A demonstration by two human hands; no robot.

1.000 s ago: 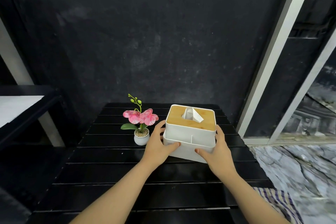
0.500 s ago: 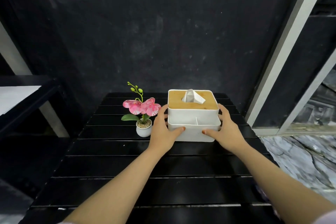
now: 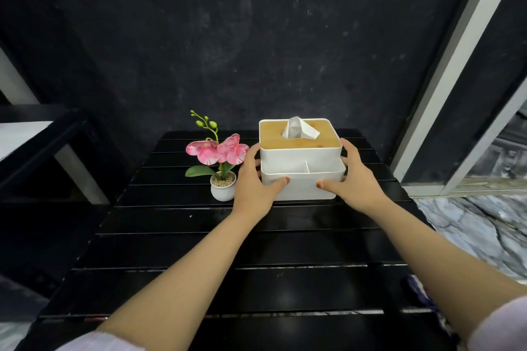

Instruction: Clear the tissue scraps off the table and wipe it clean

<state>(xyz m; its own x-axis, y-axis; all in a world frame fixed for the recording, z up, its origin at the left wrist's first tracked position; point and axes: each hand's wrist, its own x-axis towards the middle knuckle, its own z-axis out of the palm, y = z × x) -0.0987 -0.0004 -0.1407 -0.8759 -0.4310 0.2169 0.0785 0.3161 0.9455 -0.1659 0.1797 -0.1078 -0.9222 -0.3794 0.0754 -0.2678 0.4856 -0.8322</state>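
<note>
A white tissue box [image 3: 299,164] with a wooden lid and a tissue [image 3: 299,128] poking out sits flat near the back of the black slatted table [image 3: 256,251]. My left hand [image 3: 252,189] grips the box's left side, thumb on its front. My right hand [image 3: 356,182] grips its right side, thumb also on the front. No tissue scraps show on the table top.
A small white pot with pink orchid flowers [image 3: 221,161] stands just left of the box, close to my left hand. A dark wall rises behind the table. A black shelf [image 3: 34,145] is at the left, marble floor [image 3: 470,225] at the right.
The box, tilted and nearer to me a second ago, has moved back toward the wall and now sits level beside the flower pot, both hands still on it.
</note>
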